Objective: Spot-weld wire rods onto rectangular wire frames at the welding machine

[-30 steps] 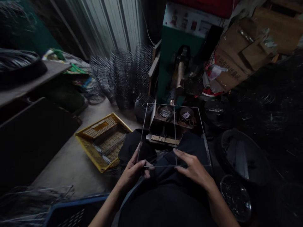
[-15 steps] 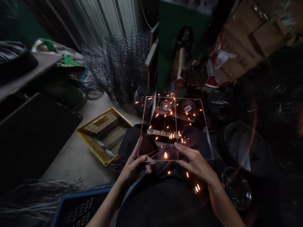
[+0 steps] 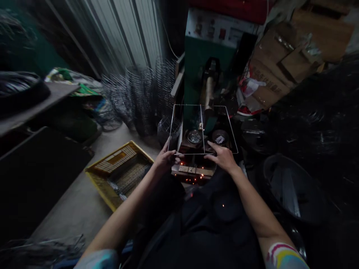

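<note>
A thin rectangular wire frame [image 3: 202,129] with one crossbar is held out in front of me. My left hand [image 3: 164,158] grips its near left corner, fingers curled around the wire. At the near edge, beside the crossbar, my right hand [image 3: 223,157] has its thumb and forefinger on the wire. The frame's far side is raised in front of the copper-coloured arm [image 3: 209,93] of a green machine [image 3: 193,52]. Under the frame stand a round dish of small metal bits [image 3: 194,137] and a second dish [image 3: 220,138] with a pale scrap.
On the left floor a yellow crate [image 3: 105,158] holds wire pieces. Stacked wire baskets [image 3: 141,97] stand behind it. A dark tub [image 3: 294,186] is at right, with cardboard boxes [image 3: 269,71] behind. Small sparks glow near a wooden strip [image 3: 196,170].
Both hands have moved forward and away from my body with the wire frame. The shower of sparks has died down to a few glowing specks. My view has tilted up, showing more machine.
</note>
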Demonstrator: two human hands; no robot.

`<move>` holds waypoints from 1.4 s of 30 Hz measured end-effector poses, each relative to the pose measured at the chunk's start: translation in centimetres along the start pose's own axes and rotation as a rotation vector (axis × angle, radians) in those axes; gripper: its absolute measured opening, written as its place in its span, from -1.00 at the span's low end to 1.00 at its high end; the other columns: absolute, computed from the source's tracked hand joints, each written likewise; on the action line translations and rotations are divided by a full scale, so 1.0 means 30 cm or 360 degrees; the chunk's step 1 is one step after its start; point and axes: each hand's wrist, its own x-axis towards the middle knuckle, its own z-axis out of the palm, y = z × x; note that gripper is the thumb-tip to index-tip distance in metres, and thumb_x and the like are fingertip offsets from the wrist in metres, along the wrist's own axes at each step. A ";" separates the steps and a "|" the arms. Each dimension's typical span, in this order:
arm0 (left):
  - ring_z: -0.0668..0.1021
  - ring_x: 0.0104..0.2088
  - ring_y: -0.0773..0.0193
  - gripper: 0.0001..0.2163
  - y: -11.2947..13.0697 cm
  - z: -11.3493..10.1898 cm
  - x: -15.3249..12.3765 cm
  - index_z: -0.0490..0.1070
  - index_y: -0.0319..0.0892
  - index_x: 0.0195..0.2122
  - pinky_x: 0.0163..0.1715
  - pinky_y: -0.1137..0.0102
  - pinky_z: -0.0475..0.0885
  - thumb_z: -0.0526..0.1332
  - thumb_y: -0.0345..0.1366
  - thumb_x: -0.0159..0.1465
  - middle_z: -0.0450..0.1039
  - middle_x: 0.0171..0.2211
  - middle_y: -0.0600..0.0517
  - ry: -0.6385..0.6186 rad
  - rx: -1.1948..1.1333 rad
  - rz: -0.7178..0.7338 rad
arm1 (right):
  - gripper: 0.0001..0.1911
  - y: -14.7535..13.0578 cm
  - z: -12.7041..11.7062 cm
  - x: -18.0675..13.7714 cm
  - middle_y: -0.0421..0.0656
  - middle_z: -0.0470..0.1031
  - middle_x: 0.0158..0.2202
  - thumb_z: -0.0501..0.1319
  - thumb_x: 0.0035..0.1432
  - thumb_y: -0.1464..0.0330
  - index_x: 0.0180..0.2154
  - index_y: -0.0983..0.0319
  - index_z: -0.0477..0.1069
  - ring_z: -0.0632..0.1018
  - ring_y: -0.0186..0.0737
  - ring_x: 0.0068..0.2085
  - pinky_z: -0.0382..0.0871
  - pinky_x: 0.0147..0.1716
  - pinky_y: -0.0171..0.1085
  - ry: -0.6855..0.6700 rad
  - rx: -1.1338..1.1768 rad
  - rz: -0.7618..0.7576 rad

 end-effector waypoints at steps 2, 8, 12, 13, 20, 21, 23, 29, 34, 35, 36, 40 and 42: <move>0.59 -0.58 0.21 -0.11 0.048 -0.011 0.101 -0.39 -0.14 0.42 -0.59 0.45 0.45 0.20 -0.47 0.20 0.62 -0.39 -0.17 0.0000 -0.0002 -0.0002 | -0.39 0.045 -0.022 0.094 -0.07 0.53 0.07 0.36 0.14 0.19 0.21 0.11 0.34 0.56 -0.01 0.05 0.46 0.01 -0.12 0.0032 -0.0079 -0.0013; 0.61 -0.55 0.17 -0.11 0.130 -0.033 0.278 -0.33 -0.07 0.42 -0.60 0.44 0.45 0.21 -0.50 0.18 0.61 -0.41 -0.12 0.0056 -0.0009 -0.0016 | -0.46 0.148 -0.034 0.266 -0.05 0.56 0.03 0.33 0.17 0.21 0.16 0.17 0.39 0.58 0.00 0.02 0.46 0.00 -0.12 0.0107 -0.0105 -0.0068; 0.61 -0.55 0.17 -0.12 0.141 -0.030 0.324 -0.34 -0.11 0.43 -0.62 0.45 0.44 0.20 -0.50 0.19 0.61 -0.40 -0.14 0.0050 -0.0011 0.0005 | -0.47 0.188 -0.007 0.316 -0.06 0.57 0.02 0.35 0.15 0.21 0.14 0.14 0.41 0.58 0.01 0.01 0.45 0.02 -0.10 0.0182 -0.0077 0.0016; 0.61 -0.55 0.17 -0.12 0.142 -0.028 0.329 -0.35 -0.10 0.42 -0.63 0.45 0.44 0.19 -0.50 0.19 0.61 -0.40 -0.14 0.0057 -0.0003 0.0008 | -0.48 0.194 -0.001 0.322 -0.06 0.57 0.01 0.36 0.14 0.21 0.13 0.14 0.42 0.59 0.01 0.00 0.45 0.02 -0.10 0.0200 -0.0065 0.0021; 0.61 -0.55 0.17 -0.09 0.150 -0.032 0.349 -0.38 -0.08 0.42 -0.61 0.44 0.45 0.21 -0.48 0.19 0.62 -0.41 -0.13 0.0074 -0.0003 0.0045 | -0.50 0.196 0.011 0.344 -0.01 0.57 0.00 0.36 0.14 0.23 0.11 0.21 0.44 0.60 0.00 -0.03 0.45 0.00 -0.11 0.0274 -0.0014 -0.0006; 0.61 -0.55 0.17 -0.08 0.150 -0.036 0.352 -0.39 -0.08 0.42 -0.61 0.45 0.45 0.22 -0.48 0.18 0.62 -0.40 -0.13 0.0078 -0.0008 0.0040 | -0.49 0.194 0.010 0.347 -0.01 0.58 -0.01 0.35 0.14 0.22 0.11 0.21 0.43 0.60 0.00 -0.04 0.45 0.00 -0.11 0.0266 -0.0021 0.0000; 0.61 -0.54 0.18 -0.08 0.148 -0.042 0.358 -0.40 -0.09 0.42 -0.61 0.46 0.44 0.22 -0.48 0.19 0.62 -0.39 -0.15 0.0081 -0.0020 0.0033 | -0.49 0.190 0.008 0.353 0.00 0.58 -0.03 0.35 0.14 0.22 0.10 0.22 0.43 0.60 0.01 -0.05 0.45 -0.02 -0.11 0.0250 -0.0039 0.0011; 0.61 -0.56 0.18 -0.09 0.149 -0.044 0.366 -0.38 -0.07 0.42 -0.61 0.44 0.45 0.22 -0.47 0.19 0.62 -0.41 -0.12 0.0092 -0.0034 0.0073 | -0.51 0.186 0.002 0.370 -0.04 0.61 -0.11 0.34 0.14 0.19 0.09 0.18 0.44 0.61 -0.02 -0.13 0.46 -0.11 -0.15 0.0216 -0.0017 0.0035; 0.61 -0.55 0.20 -0.16 0.150 -0.035 0.352 -0.25 -0.11 0.42 -0.60 0.46 0.45 0.21 -0.49 0.20 0.62 -0.41 -0.13 0.0137 -0.0006 0.0074 | -0.54 0.197 0.020 0.371 -0.02 0.60 -0.11 0.32 0.17 0.17 0.07 0.20 0.45 0.60 -0.03 -0.13 0.44 -0.12 -0.17 0.0235 0.0012 -0.0012; 0.61 -0.55 0.21 -0.19 0.149 -0.036 0.349 -0.20 -0.14 0.42 -0.59 0.47 0.46 0.21 -0.50 0.21 0.62 -0.40 -0.14 0.0137 -0.0015 0.0063 | -0.54 0.204 0.022 0.368 -0.04 0.61 -0.13 0.31 0.17 0.15 0.06 0.20 0.46 0.61 -0.05 -0.16 0.44 -0.13 -0.19 0.0235 0.0023 -0.0011; 0.60 -0.54 0.23 -0.22 0.146 -0.037 0.348 -0.17 -0.17 0.41 -0.57 0.47 0.46 0.20 -0.50 0.22 0.62 -0.40 -0.15 0.0127 -0.0026 0.0053 | -0.54 0.215 0.021 0.363 -0.05 0.61 -0.16 0.32 0.16 0.13 0.05 0.19 0.46 0.61 -0.07 -0.18 0.44 -0.14 -0.20 0.0248 0.0036 -0.0012; 0.61 -0.54 0.26 -0.21 0.140 -0.050 0.363 -0.21 -0.14 0.42 -0.54 0.47 0.48 0.18 -0.49 0.24 0.62 -0.38 -0.13 0.0052 -0.0024 0.0058 | -0.44 0.300 -0.002 0.344 0.03 0.54 0.00 0.32 0.10 0.03 0.04 0.22 0.48 0.52 0.06 0.00 0.36 0.04 -0.05 0.0586 0.0010 0.0111; 0.61 -0.54 0.24 -0.15 0.139 -0.050 0.373 -0.32 -0.08 0.43 -0.57 0.48 0.47 0.19 -0.49 0.23 0.61 -0.40 -0.10 0.0043 -0.0009 0.0062 | -0.43 0.349 -0.017 0.341 0.10 0.51 0.03 0.22 0.17 0.02 0.06 0.28 0.47 0.50 0.10 0.03 0.35 0.04 0.02 0.0745 0.0068 0.0318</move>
